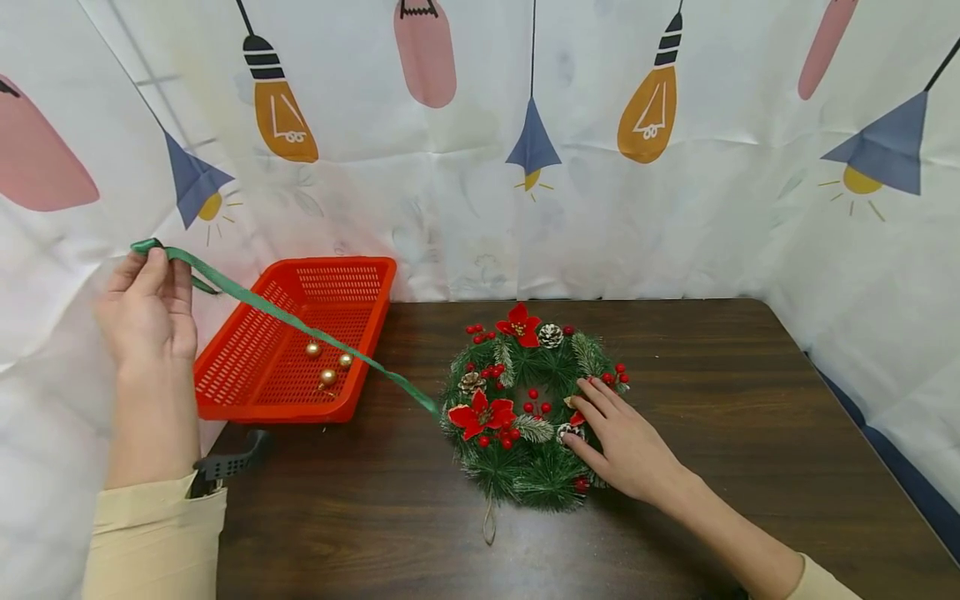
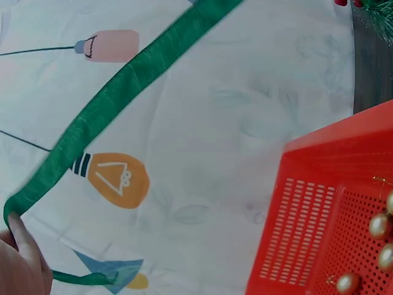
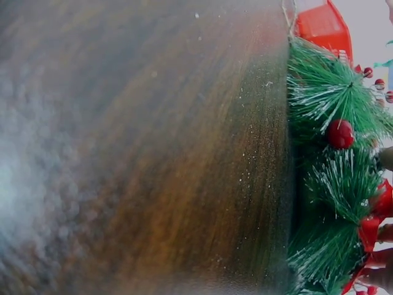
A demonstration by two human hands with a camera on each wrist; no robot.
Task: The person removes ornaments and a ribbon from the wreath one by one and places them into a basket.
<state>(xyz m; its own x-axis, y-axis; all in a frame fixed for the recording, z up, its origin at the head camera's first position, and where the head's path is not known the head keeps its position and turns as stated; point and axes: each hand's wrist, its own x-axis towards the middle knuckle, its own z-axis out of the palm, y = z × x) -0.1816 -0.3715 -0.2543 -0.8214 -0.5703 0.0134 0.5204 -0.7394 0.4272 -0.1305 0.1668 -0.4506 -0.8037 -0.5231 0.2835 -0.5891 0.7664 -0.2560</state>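
A green Christmas wreath [image 1: 551, 479] with red flowers, berries and pinecones lies on the table. From its left side a green ribbon [image 1: 277, 310] stretches up to my left hand [image 1: 150, 321]. That raised hand pinches the ribbon between thumb and fingers, and a short tail hangs behind it; the left wrist view shows the ribbon [image 2: 116, 92] pulled taut across. My right hand [image 1: 618, 437] rests on the wreath's right side with fingers spread. In the right wrist view, its fingertips [image 3: 382, 278] touch the wreath [image 3: 338, 184] near a red flower, only partly in sight.
A red plastic basket [image 1: 367, 333] holding several gold ball ornaments [image 1: 327, 377] stands left of the wreath, below the ribbon. A twine loop [image 1: 489, 525] sticks out from the wreath's front. A printed curtain [image 1: 465, 208] hangs behind the dark wooden table [image 1: 720, 375].
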